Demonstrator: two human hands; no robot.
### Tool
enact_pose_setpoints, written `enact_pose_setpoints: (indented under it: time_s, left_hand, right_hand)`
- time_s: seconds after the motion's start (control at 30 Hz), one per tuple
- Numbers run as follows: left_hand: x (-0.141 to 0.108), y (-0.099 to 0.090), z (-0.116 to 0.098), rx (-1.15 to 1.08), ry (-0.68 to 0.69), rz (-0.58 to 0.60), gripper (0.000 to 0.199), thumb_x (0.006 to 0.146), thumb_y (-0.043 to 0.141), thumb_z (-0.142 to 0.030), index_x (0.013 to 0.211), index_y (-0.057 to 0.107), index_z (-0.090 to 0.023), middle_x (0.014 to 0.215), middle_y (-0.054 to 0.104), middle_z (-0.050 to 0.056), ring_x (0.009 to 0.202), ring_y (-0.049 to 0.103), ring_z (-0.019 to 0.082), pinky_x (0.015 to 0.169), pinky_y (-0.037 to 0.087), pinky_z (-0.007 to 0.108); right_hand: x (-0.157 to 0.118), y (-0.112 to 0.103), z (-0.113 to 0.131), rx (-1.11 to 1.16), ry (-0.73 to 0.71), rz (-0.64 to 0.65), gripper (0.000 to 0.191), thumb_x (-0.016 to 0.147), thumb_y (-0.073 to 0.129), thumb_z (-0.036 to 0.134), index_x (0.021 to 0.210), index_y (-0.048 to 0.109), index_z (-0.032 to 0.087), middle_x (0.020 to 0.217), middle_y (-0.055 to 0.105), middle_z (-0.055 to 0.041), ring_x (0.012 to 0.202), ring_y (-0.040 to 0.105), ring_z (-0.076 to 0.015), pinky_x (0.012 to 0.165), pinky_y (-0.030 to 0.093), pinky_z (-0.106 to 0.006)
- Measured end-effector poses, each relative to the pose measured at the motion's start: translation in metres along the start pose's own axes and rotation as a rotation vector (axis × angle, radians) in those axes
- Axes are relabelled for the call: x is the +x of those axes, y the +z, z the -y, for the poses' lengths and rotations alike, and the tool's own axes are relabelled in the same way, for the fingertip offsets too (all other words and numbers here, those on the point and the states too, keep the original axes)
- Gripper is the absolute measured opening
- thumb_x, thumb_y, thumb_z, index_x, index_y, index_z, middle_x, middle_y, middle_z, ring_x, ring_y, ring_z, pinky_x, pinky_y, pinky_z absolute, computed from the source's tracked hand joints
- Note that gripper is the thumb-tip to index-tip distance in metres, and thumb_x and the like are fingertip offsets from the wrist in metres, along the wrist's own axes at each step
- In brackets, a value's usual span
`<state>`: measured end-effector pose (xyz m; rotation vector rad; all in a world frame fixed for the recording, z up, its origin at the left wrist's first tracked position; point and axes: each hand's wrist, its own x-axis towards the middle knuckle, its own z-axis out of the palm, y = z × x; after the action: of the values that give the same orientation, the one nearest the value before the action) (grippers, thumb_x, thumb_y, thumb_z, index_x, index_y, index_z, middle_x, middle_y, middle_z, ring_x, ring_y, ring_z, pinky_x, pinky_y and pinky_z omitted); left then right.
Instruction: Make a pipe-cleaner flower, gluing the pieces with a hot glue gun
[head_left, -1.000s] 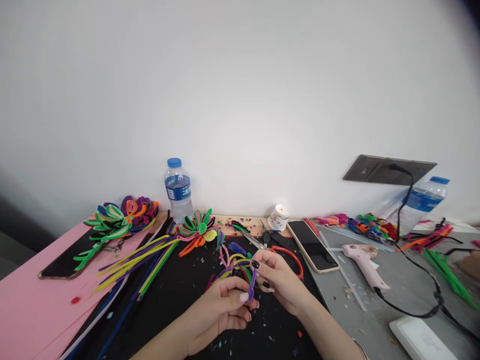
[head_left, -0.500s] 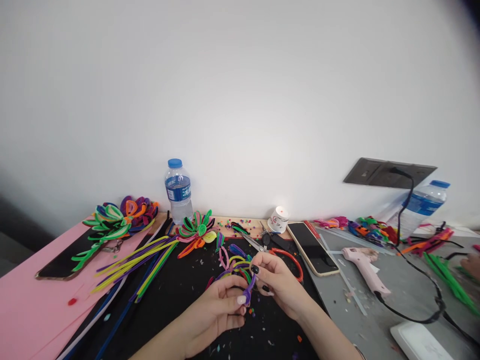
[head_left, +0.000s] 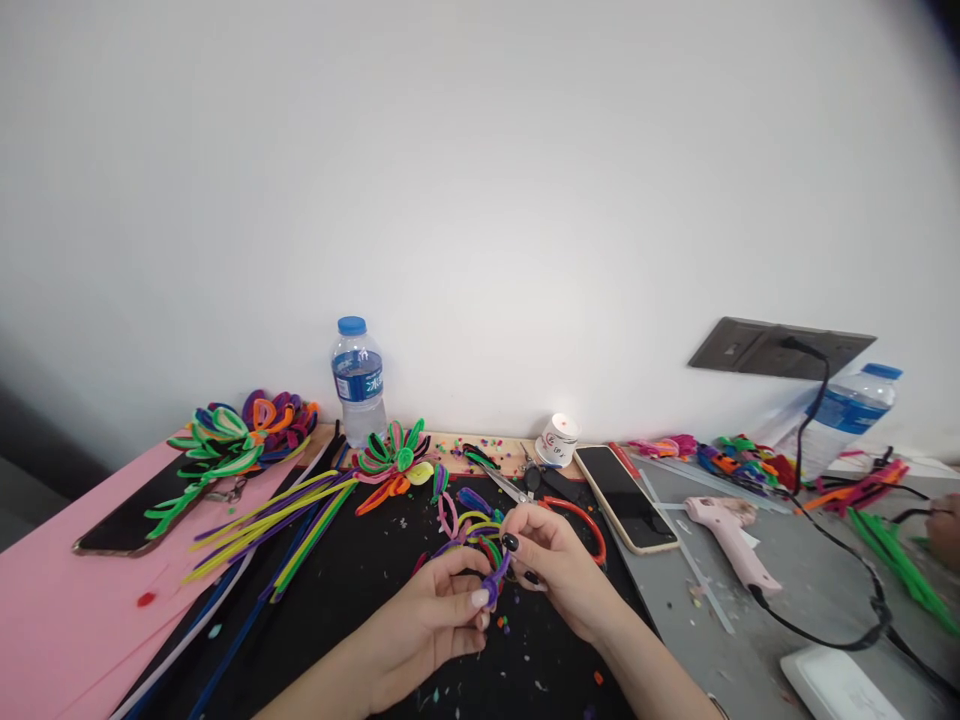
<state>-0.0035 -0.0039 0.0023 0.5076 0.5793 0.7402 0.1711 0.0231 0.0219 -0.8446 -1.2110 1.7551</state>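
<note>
Between my two hands is a purple pipe cleaner [head_left: 493, 586], with a small wound knot near its lower end. My left hand [head_left: 439, 612] pinches that knotted end between thumb and fingers. At the upper end, my right hand [head_left: 546, 558] is closed on the pipe cleaner with thumb and forefinger. Just behind my fingers lie looped pipe cleaners [head_left: 472, 522] in purple, yellow, green and pink, partly hidden by the hands. Scissors with red handles [head_left: 592, 522] rest beyond my right hand, their blades pointing to the far left.
Pipe-cleaner flowers [head_left: 397, 455] and loose pipe cleaners [head_left: 274, 520] lie at left, near a water bottle [head_left: 360, 385]. A paper cup [head_left: 557, 440], a phone [head_left: 626, 500] and a corded pink glue gun [head_left: 731, 540] are at right. Another person's hand [head_left: 943, 530] shows at the right edge.
My left thumb and fingers have shifted very slightly on the purple pipe cleaner. Both hands otherwise keep their places.
</note>
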Motion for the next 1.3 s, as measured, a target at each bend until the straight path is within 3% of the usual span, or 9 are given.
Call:
enact_pose_setpoints:
  time_s: [0.3, 0.87, 1.3]
  left_hand:
    - [0.002, -0.002, 0.000, -0.090, 0.016, -0.044, 0.020, 0.065, 0.073, -0.011, 0.082, 0.063, -0.017, 0.062, 0.057, -0.002, 0.058, 0.052, 0.006, 0.061, 0.040, 0.021]
    - [0.004, -0.009, 0.000, -0.221, 0.027, -0.054, 0.019, 0.071, 0.067, -0.008, 0.087, 0.064, -0.017, 0.067, 0.056, -0.002, 0.059, 0.053, 0.005, 0.063, 0.042, 0.020]
    - [0.006, -0.009, 0.001, -0.230, 0.074, -0.105, 0.019, 0.072, 0.068, -0.009, 0.088, 0.062, -0.017, 0.068, 0.057, -0.001, 0.059, 0.053, 0.006, 0.063, 0.043, 0.021]
  right_hand:
    - [0.000, 0.000, 0.005, -0.062, -0.068, -0.039, 0.018, 0.076, 0.065, 0.025, 0.068, 0.052, 0.015, 0.064, 0.045, 0.0042, 0.049, 0.032, -0.0052, 0.043, 0.019, -0.020]
    - [-0.002, 0.003, 0.011, -0.315, -0.233, -0.060, 0.012, 0.077, 0.062, 0.023, 0.068, 0.056, 0.017, 0.068, 0.049, 0.0021, 0.059, 0.040, -0.0105, 0.053, 0.031, -0.023]
    - [-0.005, 0.009, 0.011, -0.405, -0.254, -0.088, 0.014, 0.077, 0.061, 0.026, 0.066, 0.057, 0.018, 0.068, 0.049, 0.0008, 0.060, 0.043, -0.0128, 0.055, 0.034, -0.025]
